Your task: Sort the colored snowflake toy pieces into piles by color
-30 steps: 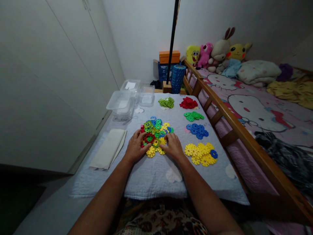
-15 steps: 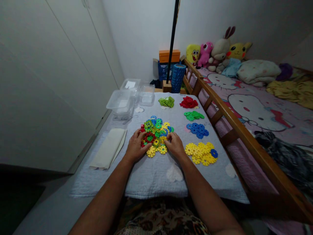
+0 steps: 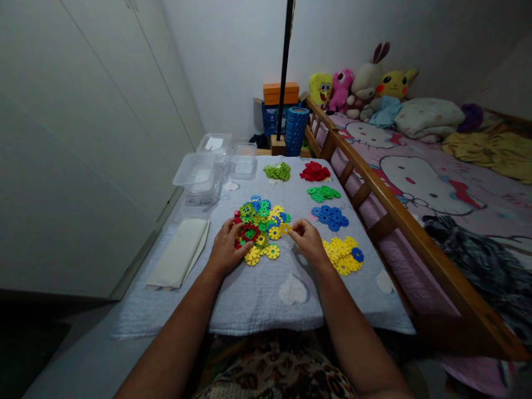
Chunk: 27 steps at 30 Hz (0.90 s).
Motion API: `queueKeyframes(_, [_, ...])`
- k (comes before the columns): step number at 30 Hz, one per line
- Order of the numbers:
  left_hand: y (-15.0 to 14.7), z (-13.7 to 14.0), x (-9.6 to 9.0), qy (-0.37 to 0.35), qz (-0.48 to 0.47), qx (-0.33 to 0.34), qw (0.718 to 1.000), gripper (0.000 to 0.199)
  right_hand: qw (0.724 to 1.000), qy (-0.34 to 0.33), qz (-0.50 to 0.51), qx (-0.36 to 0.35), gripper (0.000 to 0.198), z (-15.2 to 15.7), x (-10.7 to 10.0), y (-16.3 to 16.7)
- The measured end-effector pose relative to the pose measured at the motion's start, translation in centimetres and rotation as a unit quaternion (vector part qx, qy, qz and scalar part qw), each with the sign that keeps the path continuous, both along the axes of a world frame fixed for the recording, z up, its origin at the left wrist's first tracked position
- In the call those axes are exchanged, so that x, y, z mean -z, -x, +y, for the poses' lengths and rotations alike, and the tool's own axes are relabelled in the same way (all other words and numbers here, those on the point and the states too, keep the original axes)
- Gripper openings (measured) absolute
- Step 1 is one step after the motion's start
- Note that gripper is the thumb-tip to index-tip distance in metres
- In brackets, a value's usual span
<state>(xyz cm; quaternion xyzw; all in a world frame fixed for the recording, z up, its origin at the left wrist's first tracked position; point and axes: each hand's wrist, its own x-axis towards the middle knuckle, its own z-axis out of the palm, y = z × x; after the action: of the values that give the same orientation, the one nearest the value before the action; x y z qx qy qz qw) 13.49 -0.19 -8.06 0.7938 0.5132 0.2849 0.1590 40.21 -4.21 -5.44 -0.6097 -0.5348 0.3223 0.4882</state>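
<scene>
A mixed pile of snowflake building discs [image 3: 262, 224] in yellow, green, blue and red lies mid-table. My left hand [image 3: 226, 246] rests on its left side, thumb and fingers apart beside a square red piece [image 3: 250, 233]. At the right edge of the pile, my right hand [image 3: 307, 239] pinches a yellow snowflake disc [image 3: 285, 228] between thumb and fingertips. Just beyond that hand lie yellow discs [image 3: 343, 254] with one blue disc [image 3: 357, 254] on top, partly hidden by the wrist. Farther back come blue discs [image 3: 331, 218] and green discs [image 3: 323, 193].
Red pieces [image 3: 315, 171] and light green pieces [image 3: 277, 172] sit in heaps at the back. Clear plastic boxes [image 3: 199, 172] stand at the back left, with a folded cream cloth [image 3: 178, 255] nearer me. A wooden bed rail [image 3: 374, 191] borders the table's right side.
My right hand has drawn a yellow disc out of the pile and moved slightly right with it. My left hand stays at the pile's left side. The view has shifted slightly.
</scene>
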Motion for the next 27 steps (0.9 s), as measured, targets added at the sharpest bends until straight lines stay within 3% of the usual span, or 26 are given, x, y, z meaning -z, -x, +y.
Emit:
queueKeyframes(3, [0.0,0.0,0.0,-0.002,-0.001,-0.001,1.0,0.055,1.0,-0.002,-0.017,0.002,0.017,-1.5,-1.4,-3.7])
queueKeyframes(6, [0.0,0.0,0.0,0.0,-0.004,0.003,1.0,0.054,0.997,0.038,-0.066,0.017,0.017,-3.6,-2.5,-7.9])
queueKeyframes(11, [0.0,0.1,0.1,-0.001,-0.008,-0.003,1.0,0.054,0.991,0.056,-0.079,0.088,0.024,-6.2,-2.6,-12.6])
queueKeyframes(16, [0.0,0.2,0.4,-0.004,-0.007,-0.005,1.0,0.054,0.987,0.062,-0.085,0.123,0.026,-5.8,-1.8,-13.7])
queueKeyframes(23, [0.1,0.2,0.6,-0.012,-0.001,0.001,1.0,0.053,0.988,0.136,-0.078,0.016,0.018,-6.3,-1.3,-14.6])
queueKeyframes(27, [0.2,0.3,0.6,-0.014,0.005,0.003,1.0,0.053,0.985,0.159,-0.064,-0.007,0.017,-7.0,-0.9,-14.6])
